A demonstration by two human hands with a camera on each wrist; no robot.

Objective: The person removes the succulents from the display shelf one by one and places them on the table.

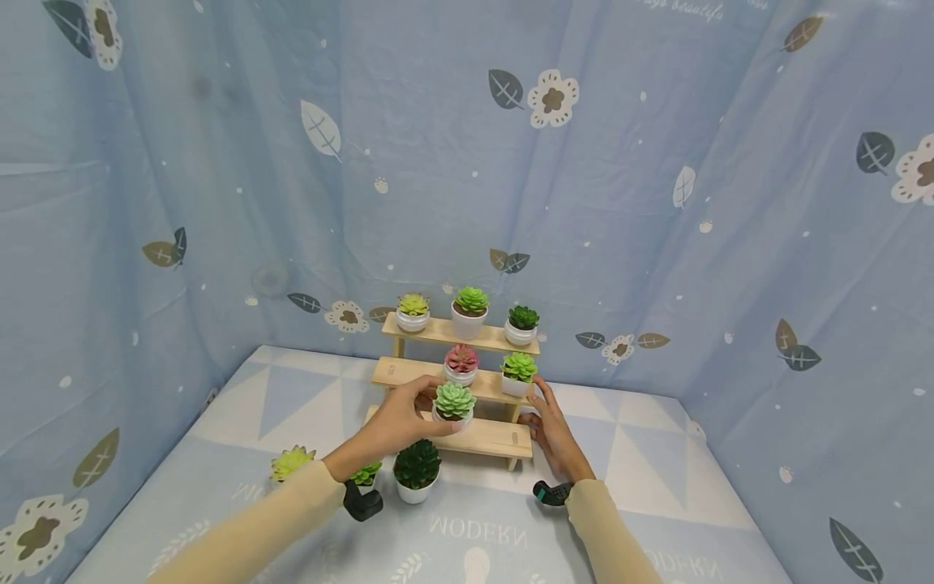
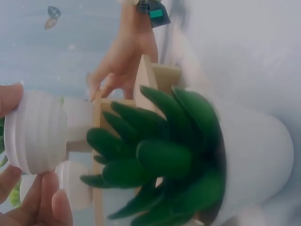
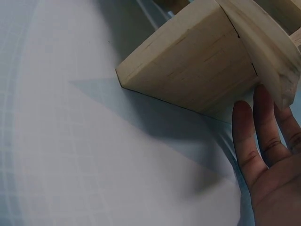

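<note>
Wears plain, long sleeves [image 1: 248, 527] in pale cream-yellow, ending near the wrists. Bears a compact black device [image 1: 362, 504] at the left wrist and another dark unit [image 1: 556, 494] at the right, marked with a teal rectangle [image 2: 156, 13]. Leaves left hand [image 1: 400, 415] and right hand [image 1: 552, 430] bare.

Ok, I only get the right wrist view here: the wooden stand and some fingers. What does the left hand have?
Observer: The left hand grips a white pot with a pale green succulent in it.
Operator: Got it. What's up on top?
Observer: Three potted plants stand in a row on the top tier.
Operator: And one level down?
Observer: The middle tier carries two, a red succulent and a bright green one.
</note>
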